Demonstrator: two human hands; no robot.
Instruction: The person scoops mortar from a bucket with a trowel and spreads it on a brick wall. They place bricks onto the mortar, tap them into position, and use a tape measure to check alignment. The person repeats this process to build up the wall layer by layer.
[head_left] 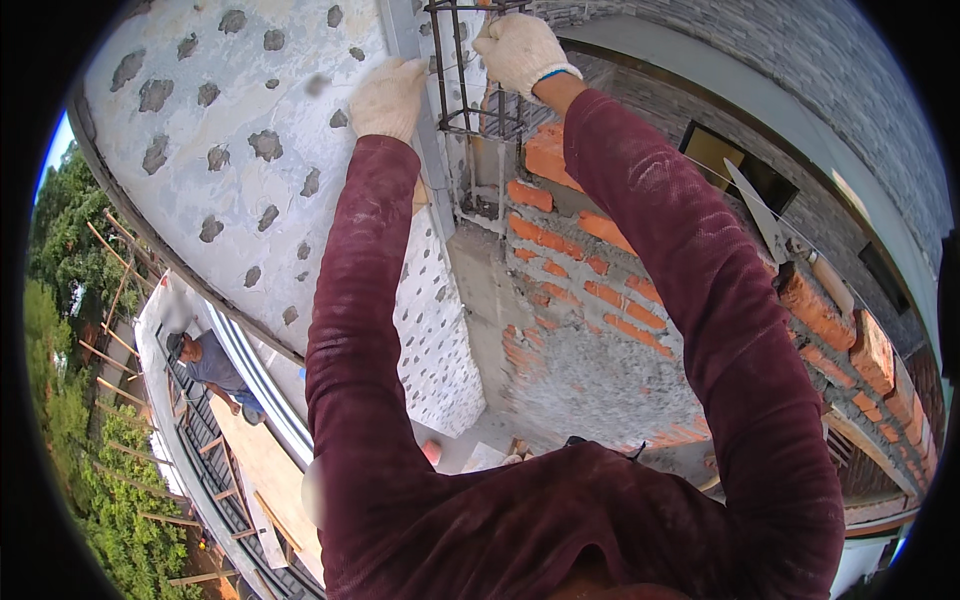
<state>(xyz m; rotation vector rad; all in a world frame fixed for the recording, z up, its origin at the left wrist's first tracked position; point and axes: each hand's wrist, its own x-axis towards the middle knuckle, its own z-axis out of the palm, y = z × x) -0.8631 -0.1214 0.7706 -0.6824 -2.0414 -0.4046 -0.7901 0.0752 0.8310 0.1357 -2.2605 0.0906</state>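
Note:
My left hand (388,97), in a cream knit glove, is raised and closed against the edge of a grey vertical strip (402,35) beside the pitted white wall panel (235,120). Whatever its fingers grip is hidden behind the glove. To its right, my right hand (525,55), gloved alike with a blue cuff edge, is curled closed at the upper right of a rebar cage (442,75). What lies in these fingers does not show. The cage's steel bars rise from a gap at the end of the red brick wall (545,237).
A trowel (757,212) lies on the right-hand brick wall near loose bricks (872,352). Past it stands a grey tiled building (870,130). Far below left, another person (215,368) is by a plywood sheet (255,440) and wooden poles (120,385).

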